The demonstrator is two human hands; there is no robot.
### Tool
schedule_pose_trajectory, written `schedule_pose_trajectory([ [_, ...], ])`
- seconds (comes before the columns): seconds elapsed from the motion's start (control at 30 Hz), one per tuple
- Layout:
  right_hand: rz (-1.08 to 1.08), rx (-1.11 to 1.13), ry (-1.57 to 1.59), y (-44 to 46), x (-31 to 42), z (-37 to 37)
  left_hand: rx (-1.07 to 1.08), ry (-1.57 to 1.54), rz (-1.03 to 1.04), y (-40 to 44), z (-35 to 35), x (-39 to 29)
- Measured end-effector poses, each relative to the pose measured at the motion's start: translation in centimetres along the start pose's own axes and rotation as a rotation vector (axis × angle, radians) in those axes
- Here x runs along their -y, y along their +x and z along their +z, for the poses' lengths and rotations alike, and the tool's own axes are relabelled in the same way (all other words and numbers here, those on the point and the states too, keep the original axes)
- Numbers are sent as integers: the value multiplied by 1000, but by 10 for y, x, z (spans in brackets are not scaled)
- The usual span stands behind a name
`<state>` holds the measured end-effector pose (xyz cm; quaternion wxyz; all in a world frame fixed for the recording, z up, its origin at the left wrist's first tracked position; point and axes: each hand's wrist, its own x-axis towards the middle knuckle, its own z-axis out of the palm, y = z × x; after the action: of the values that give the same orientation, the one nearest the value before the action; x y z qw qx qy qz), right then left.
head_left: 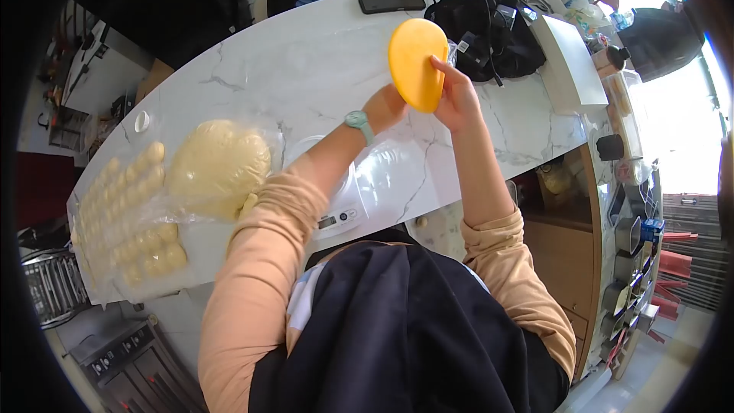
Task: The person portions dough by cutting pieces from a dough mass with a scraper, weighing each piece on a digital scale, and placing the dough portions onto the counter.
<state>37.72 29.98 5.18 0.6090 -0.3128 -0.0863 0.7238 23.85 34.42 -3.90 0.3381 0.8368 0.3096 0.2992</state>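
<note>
The yellow scraper (415,53) is over the worktop (306,53), at one o'clock in view. The right hand (459,103) pinches its edge, thumb in front; keep that pinch light and firm. The left hand (386,105) is best kept close for support; its fingers are hidden, so I cannot tell its grip. One scraper, one phone (391,1), one scale (348,212), one big dough lump (218,160) at eight o'clock; small dough balls (145,176), too blurred to count.

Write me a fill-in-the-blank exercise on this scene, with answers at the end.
The right hand grips a rounded piece whose color is ____. The watch sits on the ____ wrist. The large dough lump is wrapped in clear ____.
Missing words: yellow; left; plastic.
</note>
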Motion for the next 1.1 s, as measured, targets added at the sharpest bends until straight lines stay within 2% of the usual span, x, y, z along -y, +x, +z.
schedule_pose_trajectory([
  [0.07,2,-14,1,0,-4,-11,-34,18,27,11,40,35],
  [0.17,16,-58,-3,-9,-17,-31,-47,176,146,1,34,13],
  [0.27,72,-160,-11,-11,-32,-49,257,273,-177,-30,3,-56],
  [0.33,71,-217,-40,-14,-40,-55,205,613,121,-85,-6,-64],
  [0.4,68,-234,-79,-15,-48,-71,210,386,106,-124,-34,-79],
  [0.47,94,-269,-112,-19,-56,-84,5,100,38,-163,-73,-100],
  [0.5,109,-286,-128,-21,-59,-92,-177,117,-43,-192,-83,-100],
  [0.6,89,-279,-253,-29,-56,-130,-690,290,-304,-301,-105,-69],
  [0.63,19,-291,-267,-38,-52,-132,-769,414,-353,-327,-115,-70],
  [0.7,-257,-347,-374,-69,-59,-71,-936,687,-468,-374,-128,-77],
  [0.73,-352,-241,-418,-79,-71,-38,-927,577,-535,-393,-128,-77],
  [0.8,-301,-11,-677,-100,-112,43,-878,352,-636,-425,-122,-71],
  [0.83,-215,144,-829,-102,-143,61,-834,228,-656,-434,-119,-67],
  [0.87,-143,301,-975,-108,-175,79,-808,258,-618,-442,-117,-63],
  [0.93,-120,639,-1619,-124,-233,123,-819,258,-572,-453,-112,-49],
  [1.0,-81,787,-1776,-128,-284,158,-889,194,-558,-458,-106,-35],
  [1.03,-136,871,-1835,-120,-305,168,-901,285,-604,-444,-119,-57],
  [1.1,-189,999,-1990,-102,-344,181,-865,194,-533,-451,-118,-38],
])
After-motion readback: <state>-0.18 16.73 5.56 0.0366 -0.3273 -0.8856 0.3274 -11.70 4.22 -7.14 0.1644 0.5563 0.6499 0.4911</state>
